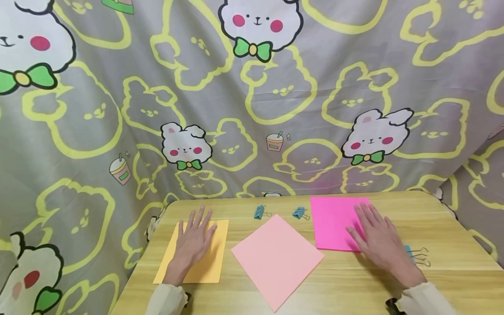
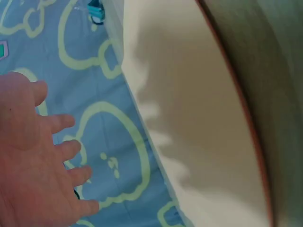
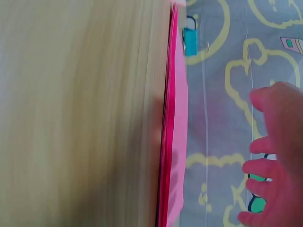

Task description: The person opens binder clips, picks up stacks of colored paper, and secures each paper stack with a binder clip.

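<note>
My left hand [image 1: 193,240] hovers over a stack of yellow-orange paper [image 1: 212,258] at the left of the table, fingers straight and spread. In the left wrist view its shadow falls on the paper [image 2: 199,109], and the hand [image 2: 42,161] looks apart from it. On the other side, my right hand [image 1: 379,240] is above the right part of a magenta paper stack [image 1: 334,223], its fingers extended. The right wrist view gives that stack's layered edge [image 3: 168,142], with the hand [image 3: 279,161] off its surface. Neither hand holds anything.
Between the hands a light pink paper stack [image 1: 277,262] lies turned cornerwise on the wooden table [image 1: 315,293]. Two teal binder clips [image 1: 259,212] [image 1: 300,213] sit behind it. Another teal binder clip [image 1: 409,253] lies beside my right hand. A patterned curtain [image 1: 236,100] hangs behind.
</note>
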Demonstrator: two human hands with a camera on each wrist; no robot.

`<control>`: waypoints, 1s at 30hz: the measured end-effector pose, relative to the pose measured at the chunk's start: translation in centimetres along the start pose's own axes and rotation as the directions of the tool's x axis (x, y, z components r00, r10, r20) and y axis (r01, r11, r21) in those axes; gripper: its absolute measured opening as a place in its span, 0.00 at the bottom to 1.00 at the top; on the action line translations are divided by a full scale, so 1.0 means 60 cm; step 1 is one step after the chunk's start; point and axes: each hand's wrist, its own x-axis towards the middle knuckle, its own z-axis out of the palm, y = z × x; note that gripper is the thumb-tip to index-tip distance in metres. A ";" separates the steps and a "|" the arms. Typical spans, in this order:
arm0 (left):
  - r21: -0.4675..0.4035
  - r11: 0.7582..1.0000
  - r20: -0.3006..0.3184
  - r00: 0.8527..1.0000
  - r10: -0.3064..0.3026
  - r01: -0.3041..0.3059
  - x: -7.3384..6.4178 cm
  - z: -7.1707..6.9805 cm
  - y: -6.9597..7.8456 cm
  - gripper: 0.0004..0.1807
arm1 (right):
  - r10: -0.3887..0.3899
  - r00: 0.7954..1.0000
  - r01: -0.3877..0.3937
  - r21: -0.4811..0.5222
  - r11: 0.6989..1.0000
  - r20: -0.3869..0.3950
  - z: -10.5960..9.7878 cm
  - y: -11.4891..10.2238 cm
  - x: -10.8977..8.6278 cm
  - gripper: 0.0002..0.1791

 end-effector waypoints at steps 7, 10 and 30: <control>-0.073 0.993 0.030 0.996 -0.088 0.090 -0.015 0.008 -0.021 0.34 | -0.075 0.990 0.086 0.092 0.992 -0.120 0.023 -0.048 0.031 0.37; -0.086 0.988 0.060 0.990 -0.126 0.131 -0.020 0.005 -0.036 0.34 | -0.087 0.988 0.103 0.131 0.986 -0.127 0.037 -0.073 0.043 0.36; -0.154 0.956 0.165 0.960 -0.225 0.251 -0.028 -0.069 -0.131 0.32 | -0.017 1.000 0.007 0.400 0.916 0.021 0.087 -0.209 0.149 0.36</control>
